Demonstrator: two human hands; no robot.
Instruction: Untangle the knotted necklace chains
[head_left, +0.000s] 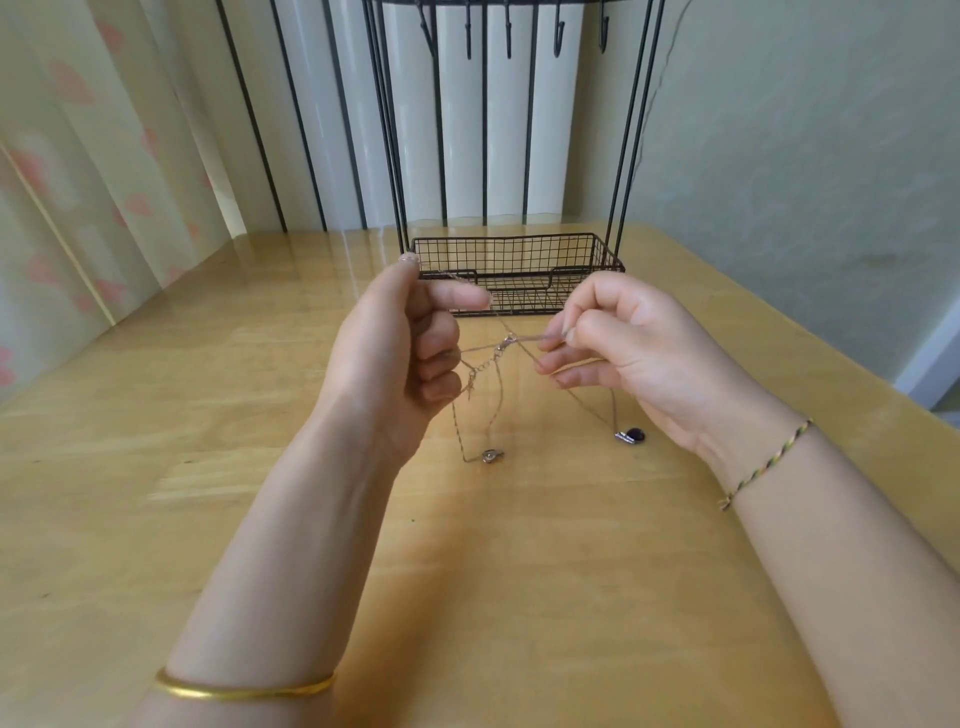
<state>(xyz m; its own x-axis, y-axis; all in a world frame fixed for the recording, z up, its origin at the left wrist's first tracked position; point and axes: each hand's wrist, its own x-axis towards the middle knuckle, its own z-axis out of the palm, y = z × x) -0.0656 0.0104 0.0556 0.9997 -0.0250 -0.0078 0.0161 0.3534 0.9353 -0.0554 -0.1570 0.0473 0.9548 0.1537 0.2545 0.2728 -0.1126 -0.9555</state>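
You've got both hands up over the bench (208, 467) w/ the chains (491, 395) strung between them, which keeps the tangle in the air where the strands hang apart and you can read them. Your left hand (400, 353) is curled nearly to a fist, thumb and forefinger pinched on a strand near the top; lower fingers look to trap another strand, but that's hard to tell. Your right hand (618, 348) is narrow too, thumb and forefinger nipping a strand pulled taut toward the clasp (506, 343), other fingers loosely curled beneath.

The crossing sits around that clasp, btwn the hands, so that's prob. the knot you're working. Two pendants hang low and rest on the bench: a small silver pendant (491, 456) under the left side, a dark pendant (631, 435) near the right wrist. Their weight helps keep loops open. The wire basket (519, 254) of the rack stands just behind, untouched. Knot isn't free yet; ease, don't yank, or thin links tighten.
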